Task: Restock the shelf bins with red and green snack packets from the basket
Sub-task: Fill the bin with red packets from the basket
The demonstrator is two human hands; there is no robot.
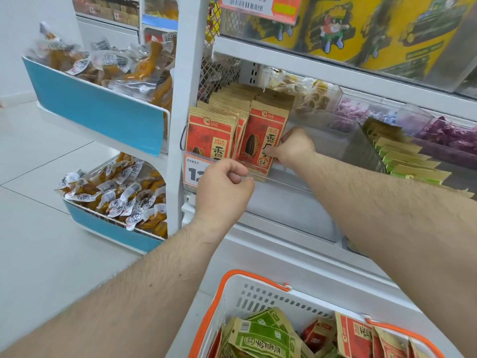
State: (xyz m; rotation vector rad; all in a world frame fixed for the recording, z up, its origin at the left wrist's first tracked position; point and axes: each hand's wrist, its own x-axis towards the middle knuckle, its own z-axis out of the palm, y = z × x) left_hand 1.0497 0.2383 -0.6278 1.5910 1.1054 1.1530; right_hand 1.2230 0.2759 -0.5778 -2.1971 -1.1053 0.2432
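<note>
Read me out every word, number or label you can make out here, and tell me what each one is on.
"洽洽": front red packet that the right hand grips.
"香瓜子": same packet, partly covered.
"12": price tag on the clear bin, cut off by the left hand.
Barcode label and basket packets: too blurred.

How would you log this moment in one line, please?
right hand: holds red packet in bin | left hand: at bin front | basket: packets remain

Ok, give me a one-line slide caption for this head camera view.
Right hand seats a red packet in the clear bin; left hand steadies its front edge.
</note>
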